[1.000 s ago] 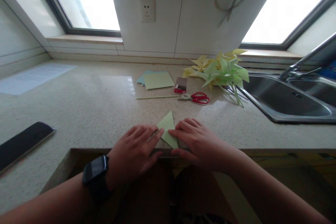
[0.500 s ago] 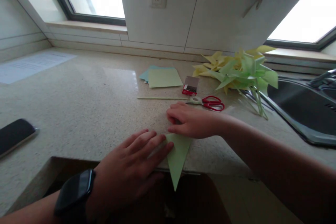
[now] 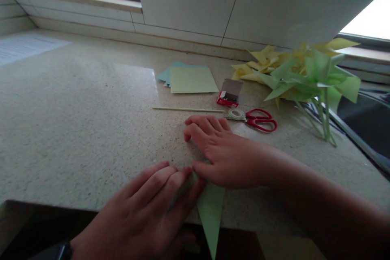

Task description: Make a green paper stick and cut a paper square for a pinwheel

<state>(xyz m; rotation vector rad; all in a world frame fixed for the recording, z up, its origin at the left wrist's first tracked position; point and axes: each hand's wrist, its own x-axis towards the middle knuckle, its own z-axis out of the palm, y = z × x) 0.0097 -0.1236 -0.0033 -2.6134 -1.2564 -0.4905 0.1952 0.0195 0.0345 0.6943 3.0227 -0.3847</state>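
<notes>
A folded light-green paper (image 3: 211, 207) tapers to a long point that hangs over the counter's front edge. My left hand (image 3: 146, 207) lies across its left side, fingers stretched out, the fingertips pressing near the upper edge. From the right, my right hand (image 3: 221, 150) lies palm down with its fingers spread over the counter. Its thumb rests at the paper's top edge, near the left fingertips. The hands hide the paper's upper part. Just beyond my right hand lie red-handled scissors (image 3: 258, 120), with a small tape roll (image 3: 236, 114) over the blades, and a thin pale stick (image 3: 185, 109).
Light-green and blue paper squares (image 3: 193, 79) are stacked behind the stick. An open red box (image 3: 228, 98) of small dark items stands beside them. Yellow and green paper pinwheels (image 3: 317, 69) lie at right, by the sink (image 3: 365, 122). A printed sheet (image 3: 27, 46) lies far left.
The view has tipped down and nearer the counter. My right hand has gone from curled fingers to spread ones, its thumb now at the paper's top edge. My left hand stays on the paper.
</notes>
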